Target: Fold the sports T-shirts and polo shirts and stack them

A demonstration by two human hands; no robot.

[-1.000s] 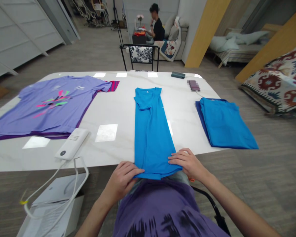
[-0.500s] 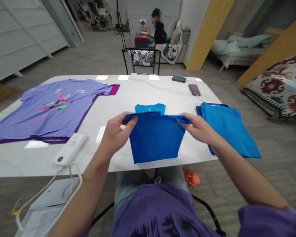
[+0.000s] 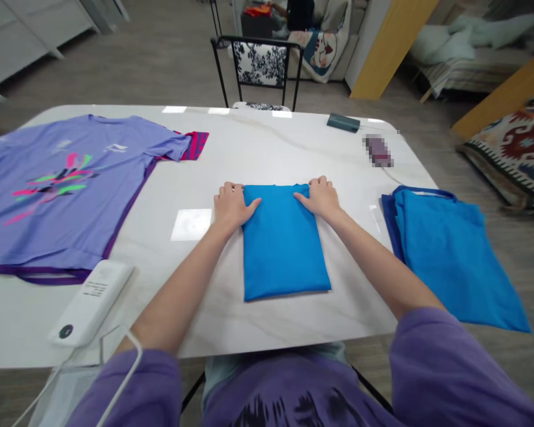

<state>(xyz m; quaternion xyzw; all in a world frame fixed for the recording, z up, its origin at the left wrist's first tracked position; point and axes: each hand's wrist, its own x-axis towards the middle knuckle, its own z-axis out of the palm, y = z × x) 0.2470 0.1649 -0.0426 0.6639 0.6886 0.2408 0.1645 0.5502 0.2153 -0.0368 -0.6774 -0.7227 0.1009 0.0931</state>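
A folded bright blue T-shirt (image 3: 282, 249) lies flat on the white table in front of me as a neat rectangle. At its far left corner rests my left hand (image 3: 232, 204), its thumb spread over the cloth and its fingers just outside the edge. My right hand (image 3: 321, 198) lies the same way at the far right corner, thumb on the shirt and fingers apart from it. Both hands are open and press on the fabric. The shirt's collar does not show.
To the left, a lavender T-shirt (image 3: 71, 190) is spread over darker garments. A white power strip-like device (image 3: 91, 302) with cables sits near the front edge. On the right are folded blue clothes (image 3: 454, 255), a blurred phone (image 3: 378, 150) and a dark green case (image 3: 343, 123). A chair (image 3: 260, 65) stands beyond.
The raised dark blue part of the shirt has been folded over away from me and laid down, so its bright blue side faces up. My hands have gone from gripping it to pressing on it.
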